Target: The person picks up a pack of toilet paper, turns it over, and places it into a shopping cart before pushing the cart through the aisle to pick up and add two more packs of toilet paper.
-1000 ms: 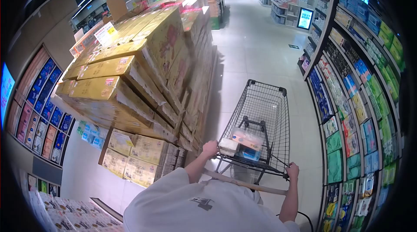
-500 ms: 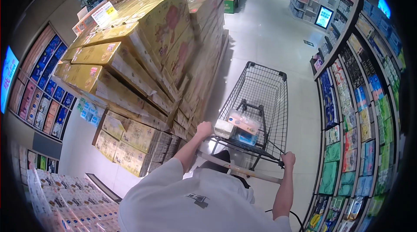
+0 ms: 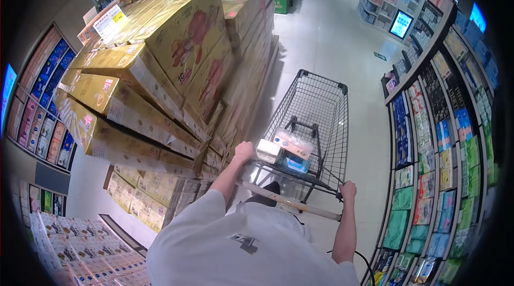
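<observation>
A dark wire shopping cart [image 3: 342,117] stands in front of me. My left hand [image 3: 244,151] is closed at its near left corner, and my right hand [image 3: 348,189] is closed at the near right corner. The fingers are partly hidden by the backs of the hands. Between my forearms runs the cart's pale handle bar [image 3: 289,203]. At the near end of the cart sit a white pack [image 3: 269,150], a clear-wrapped pack with an orange-pink front [image 3: 293,144] and a blue pack [image 3: 295,163].
Tall stacks of gold cartons [image 3: 182,34] line the left side, with more printed cartons [image 3: 150,200] lower down. Shelves of packaged goods [image 3: 428,168] run along the right. Ahead, the pale floor aisle [image 3: 321,34] leads to a lit display screen [image 3: 400,23].
The cart and both hands sit slightly further left in view. The gold cartons have shifted left and show more of their printed side. Both hands keep their hold.
</observation>
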Demonstrator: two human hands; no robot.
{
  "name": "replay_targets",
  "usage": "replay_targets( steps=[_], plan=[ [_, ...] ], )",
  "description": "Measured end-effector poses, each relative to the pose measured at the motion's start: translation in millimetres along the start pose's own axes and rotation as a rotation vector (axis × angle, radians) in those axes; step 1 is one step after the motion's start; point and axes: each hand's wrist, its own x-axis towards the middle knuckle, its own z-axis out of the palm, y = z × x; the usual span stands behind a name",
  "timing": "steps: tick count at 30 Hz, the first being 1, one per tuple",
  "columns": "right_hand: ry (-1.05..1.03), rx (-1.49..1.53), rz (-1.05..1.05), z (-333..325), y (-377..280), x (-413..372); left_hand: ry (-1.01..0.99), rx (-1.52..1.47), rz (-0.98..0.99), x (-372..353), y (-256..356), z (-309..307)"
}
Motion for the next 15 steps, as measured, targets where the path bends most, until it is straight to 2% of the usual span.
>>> replay_targets(
  steps=[10, 14, 15],
  plan=[
    [-0.02, 0.002, -0.058, 4, -28, 84, 0.023, 0.008, 0.006, 73, 14, -34],
    [-0.092, 0.048, -0.06, -20, -47, 112, 0.024, -0.025, -0.011, 103, 21, -35],
    [-0.03, 0.056, -0.081, -26, -55, 125, 0.017, -0.043, -0.022, 118, 24, -35]
  ],
)
